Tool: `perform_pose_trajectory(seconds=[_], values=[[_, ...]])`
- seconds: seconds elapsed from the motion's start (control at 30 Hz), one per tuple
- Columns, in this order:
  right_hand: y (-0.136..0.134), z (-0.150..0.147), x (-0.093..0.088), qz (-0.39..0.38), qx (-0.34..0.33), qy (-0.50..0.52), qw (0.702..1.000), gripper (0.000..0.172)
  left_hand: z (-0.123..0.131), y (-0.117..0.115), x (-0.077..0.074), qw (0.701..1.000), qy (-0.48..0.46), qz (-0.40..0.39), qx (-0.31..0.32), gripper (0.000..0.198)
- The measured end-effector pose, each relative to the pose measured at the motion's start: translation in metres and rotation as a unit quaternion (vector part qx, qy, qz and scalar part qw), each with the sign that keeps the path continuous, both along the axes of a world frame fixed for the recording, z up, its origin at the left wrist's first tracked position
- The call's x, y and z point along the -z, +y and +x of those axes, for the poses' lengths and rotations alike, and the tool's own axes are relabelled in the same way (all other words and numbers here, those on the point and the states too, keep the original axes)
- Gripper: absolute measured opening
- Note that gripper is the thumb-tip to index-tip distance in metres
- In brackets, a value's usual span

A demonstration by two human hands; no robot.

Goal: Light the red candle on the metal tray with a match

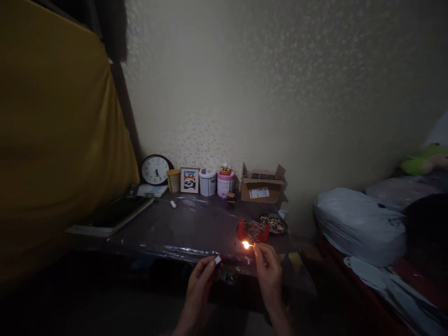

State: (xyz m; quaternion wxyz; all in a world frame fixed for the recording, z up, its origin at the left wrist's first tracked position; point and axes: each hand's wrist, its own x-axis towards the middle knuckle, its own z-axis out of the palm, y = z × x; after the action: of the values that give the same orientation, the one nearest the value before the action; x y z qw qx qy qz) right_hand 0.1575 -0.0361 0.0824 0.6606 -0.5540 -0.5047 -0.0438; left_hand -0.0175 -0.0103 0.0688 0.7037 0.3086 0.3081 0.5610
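My right hand (269, 268) is closed in a pinch around a burning match (251, 245), its bright flame pointing left. Just beyond the flame is a shallow dish (254, 229) of small brownish bits, with an upright red candle-like piece (241, 228) at its left and another red piece (266, 232) at its right. Low in front of the table edge, my left hand (201, 279) grips a small box with a white end, probably a matchbox (217, 260). Behind the dish lies a round plate (285, 228) heaped with matchsticks.
Along the wall stand a clock (156, 170), yellow cup (173, 181), framed picture (189, 180), white tub (207, 182), pink tub (226, 185) and open cardboard box (261, 190). A white piece (173, 204) lies on the dark table (196, 226). Bags (360, 224) are piled at right.
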Motion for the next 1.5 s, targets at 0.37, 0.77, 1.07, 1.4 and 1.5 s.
perform_pose_trajectory(seconds=[0.37, 0.77, 1.07, 1.4, 1.5], values=[[0.020, 0.012, -0.005, 0.010, 0.026, 0.038, 0.999, 0.018, 0.004, 0.042, -0.013, 0.991, 0.022, 0.052, -0.124, 0.028], [0.036, 0.023, -0.016, -0.050, 0.033, 0.101, 0.993, 0.021, 0.026, 0.075, -0.012, 0.987, 0.004, 0.083, -0.140, 0.023], [0.056, 0.025, -0.019, -0.066, -0.019, 0.158, 0.985, 0.021, 0.023, 0.087, 0.009, 0.986, 0.054, 0.076, -0.135, 0.030], [0.075, 0.024, -0.017, -0.071, -0.017, 0.158, 0.985, 0.019, 0.010, 0.084, 0.009, 0.990, 0.051, 0.041, -0.123, 0.029], [0.078, 0.024, -0.013, -0.077, -0.019, 0.169, 0.982, 0.021, 0.009, 0.083, 0.008, 0.991, 0.045, 0.039, -0.118, 0.028]])
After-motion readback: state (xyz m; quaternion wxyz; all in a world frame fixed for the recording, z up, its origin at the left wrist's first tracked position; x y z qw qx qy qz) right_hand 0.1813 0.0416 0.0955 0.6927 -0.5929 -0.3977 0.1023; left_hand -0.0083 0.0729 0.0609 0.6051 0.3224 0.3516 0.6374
